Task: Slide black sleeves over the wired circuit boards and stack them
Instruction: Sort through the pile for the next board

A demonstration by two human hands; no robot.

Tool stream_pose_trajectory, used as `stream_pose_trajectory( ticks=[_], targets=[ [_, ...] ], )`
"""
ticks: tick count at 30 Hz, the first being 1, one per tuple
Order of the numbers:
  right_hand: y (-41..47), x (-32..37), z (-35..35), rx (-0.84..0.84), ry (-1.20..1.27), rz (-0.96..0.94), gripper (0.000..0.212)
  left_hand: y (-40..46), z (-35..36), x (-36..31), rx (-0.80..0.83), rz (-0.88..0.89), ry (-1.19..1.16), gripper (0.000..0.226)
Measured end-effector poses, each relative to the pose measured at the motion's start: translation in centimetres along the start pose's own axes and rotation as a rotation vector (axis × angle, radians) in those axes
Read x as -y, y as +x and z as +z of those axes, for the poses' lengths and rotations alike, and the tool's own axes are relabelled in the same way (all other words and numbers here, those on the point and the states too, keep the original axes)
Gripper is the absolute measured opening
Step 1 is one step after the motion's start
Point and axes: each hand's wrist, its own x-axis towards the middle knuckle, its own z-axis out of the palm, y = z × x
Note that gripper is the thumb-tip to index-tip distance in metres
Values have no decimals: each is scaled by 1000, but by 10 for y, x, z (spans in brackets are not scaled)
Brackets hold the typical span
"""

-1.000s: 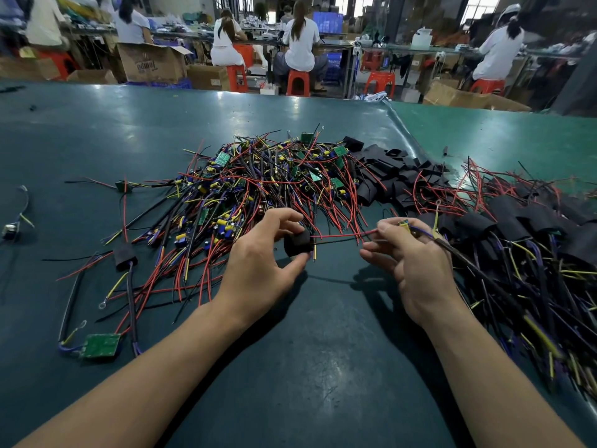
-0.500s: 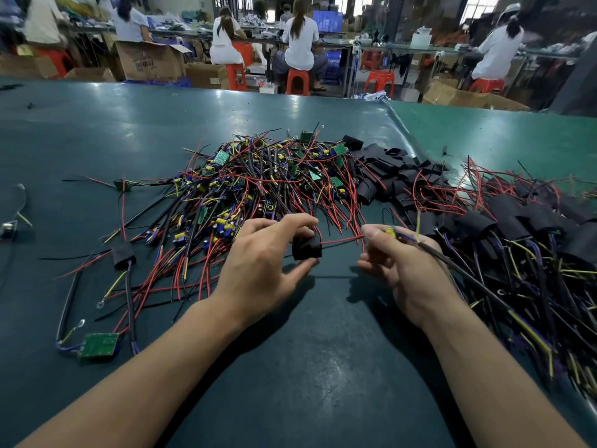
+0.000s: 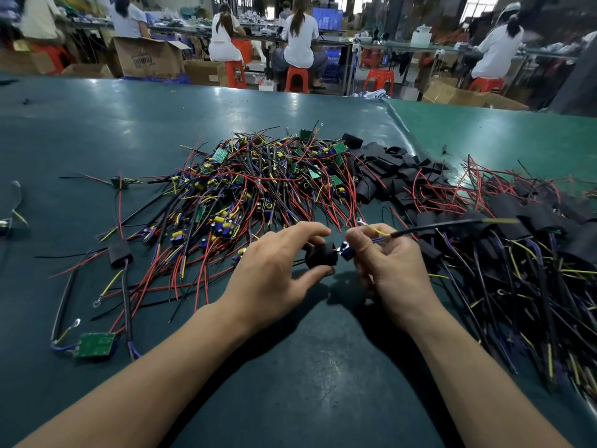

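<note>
The left hand [image 3: 274, 273] pinches a black sleeve [image 3: 320, 255] between thumb and forefinger, the sleeve held just above the table [image 3: 97, 130] with its open end turned right. Just beside it, the right hand [image 3: 392, 270] grips a wired board [image 3: 347, 250] by its leads, fingers curled round them; only a small blue part of the board shows at the fingertips, almost touching the sleeve's mouth, and it may already be entering, though the view is too tight to tell. A black lead [image 3: 452, 224] with a yellow tip runs from that hand out to the right, blurred.

Just beyond the hands, at centre, lies a heap of bare boards [image 3: 258, 189] tangled in red, black, yellow and purple wires. Far right of that heap sits a pile of loose sleeves [image 3: 384, 166]. On the right, near the right forearm, lies a spread of sleeved boards [image 3: 517, 221] with their wires trailing toward the near edge.

To the left, apart from the heap, one sleeved board [image 3: 119, 252] lies on the table, and nearer, a bare green board [image 3: 93, 344] with its wires. Beyond the table's far edge, people [image 3: 300, 37] sit on red stools [image 3: 296, 79] at benches, among cardboard boxes [image 3: 148, 58].
</note>
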Motion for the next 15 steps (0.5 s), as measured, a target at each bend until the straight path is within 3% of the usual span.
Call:
stream_pose_trajectory(
  ticks=[5, 15],
  targets=[
    [2, 1, -2, 96, 125, 67, 13, 1, -2, 3, -53, -27, -38, 49],
    [3, -3, -10, 190, 6, 67, 14, 1, -4, 5, -44, -38, -92, 42]
  ],
)
